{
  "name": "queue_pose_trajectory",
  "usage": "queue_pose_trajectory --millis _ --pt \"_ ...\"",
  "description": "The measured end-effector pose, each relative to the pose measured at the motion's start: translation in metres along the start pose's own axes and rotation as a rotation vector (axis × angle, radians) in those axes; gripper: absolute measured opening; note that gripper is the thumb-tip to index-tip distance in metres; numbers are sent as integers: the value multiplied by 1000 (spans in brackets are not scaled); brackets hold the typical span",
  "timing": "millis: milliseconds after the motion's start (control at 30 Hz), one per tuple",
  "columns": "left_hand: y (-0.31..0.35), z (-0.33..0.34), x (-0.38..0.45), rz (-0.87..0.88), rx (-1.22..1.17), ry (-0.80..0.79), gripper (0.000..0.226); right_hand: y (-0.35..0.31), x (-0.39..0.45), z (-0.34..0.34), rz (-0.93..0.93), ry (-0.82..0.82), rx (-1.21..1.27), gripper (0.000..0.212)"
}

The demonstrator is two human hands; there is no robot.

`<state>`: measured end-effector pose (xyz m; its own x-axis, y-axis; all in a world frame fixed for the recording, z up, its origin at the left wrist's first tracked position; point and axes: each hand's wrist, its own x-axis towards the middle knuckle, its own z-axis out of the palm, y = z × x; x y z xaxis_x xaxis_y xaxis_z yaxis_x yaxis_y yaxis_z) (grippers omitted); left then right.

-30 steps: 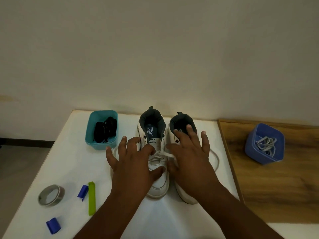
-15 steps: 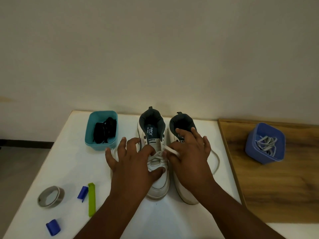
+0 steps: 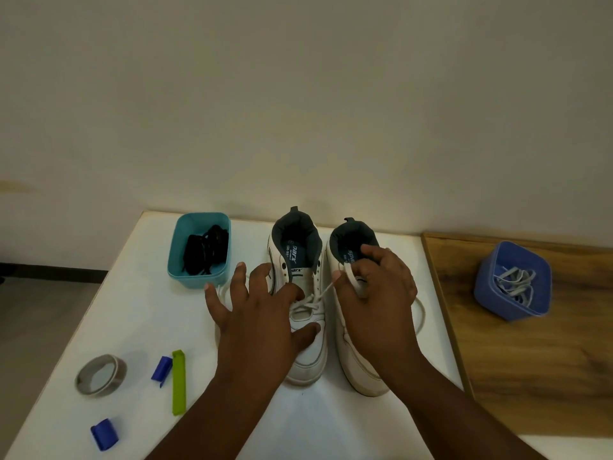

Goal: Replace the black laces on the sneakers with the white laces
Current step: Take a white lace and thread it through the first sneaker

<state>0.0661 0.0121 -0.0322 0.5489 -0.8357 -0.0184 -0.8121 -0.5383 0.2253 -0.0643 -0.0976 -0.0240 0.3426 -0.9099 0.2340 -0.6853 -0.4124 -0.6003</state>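
A: What is on the white table [image 3: 139,313]?

B: 2 white sneakers, side by side, toes toward the camera. The left sneaker [image 3: 306,356] has a white lace [image 3: 326,288] crossed through its lower eyelets. The right sneaker [image 3: 360,370] stands just beside it, touching or nearly so.

A: Any writing?

B: The insole of the left sneaker reads "parx", the start hidden by the collar, and the same letters show on its tongue. The right insole shows only "spa" before the fingers cover it. Smaller print below is too small to read.

A: And the hands?

B: The left hand [image 3: 262,313] lies spread over the left sneaker, fingers straight, thumb on the toe area, gripping nothing. The right hand [image 3: 378,293] sits over the right sneaker's throat, fingers curled, pinching the white lace, which runs taut from the left sneaker's eyelets up to it. More lace loops out on the table to the right of that sneaker.

A: The black laces?

B: Bundled in a teal tub [image 3: 199,250] behind the left hand. More white laces lie in a blue tub [image 3: 512,282] on the wooden surface [image 3: 530,376] to the right.

A: Anything else?

B: A tape roll [image 3: 100,374], a green clip [image 3: 178,381] and 2 blue clips [image 3: 161,368] [image 3: 104,433] near the front left.
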Motion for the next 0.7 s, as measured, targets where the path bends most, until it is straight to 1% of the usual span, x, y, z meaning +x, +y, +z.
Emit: queue_pose_trajectory --millis 67,133,200,300,333,400,433,467,500,533,567,600,633,700 --pt "1 -1 1 -17 -40 20 50 0 -2 0 -1 -21 33 19" --pt "1 -1 2 -37 -41 42 38 2 -3 0 30 -19 3 18" --pt "1 1 2 -43 -25 74 28 3 -3 -1 78 17 -42 24" --pt "4 3 2 -55 -17 91 24 2 -2 -8 134 86 -80 37" --pt "5 4 1 -60 -22 89 23 1 -2 -9 146 89 -73 37" --pt "4 7 1 -59 -27 85 19 -1 -4 -9 153 71 -48 28" --pt "2 8 1 -53 -31 91 17 -3 -4 -9 139 63 -43 26" --pt "-1 10 1 -42 -41 101 16 -6 -5 -9 111 52 -53 33" --pt "-3 11 1 -28 -54 111 17 -8 -5 -10 56 39 -78 45" --pt "-5 13 1 -17 -64 111 21 -9 -4 -10 -25 16 -125 54" --pt "-7 12 1 -9 -63 104 27 -9 -3 -10 -111 -25 -196 56" --pt "-7 11 2 -5 -57 89 36 -9 -3 -9 -182 -86 -266 50" --pt "-7 10 2 -6 -48 72 44 -8 -4 -6 -231 -143 -331 40" --pt "-6 7 1 -10 -33 41 55 -5 -9 0 -270 -217 -415 16"
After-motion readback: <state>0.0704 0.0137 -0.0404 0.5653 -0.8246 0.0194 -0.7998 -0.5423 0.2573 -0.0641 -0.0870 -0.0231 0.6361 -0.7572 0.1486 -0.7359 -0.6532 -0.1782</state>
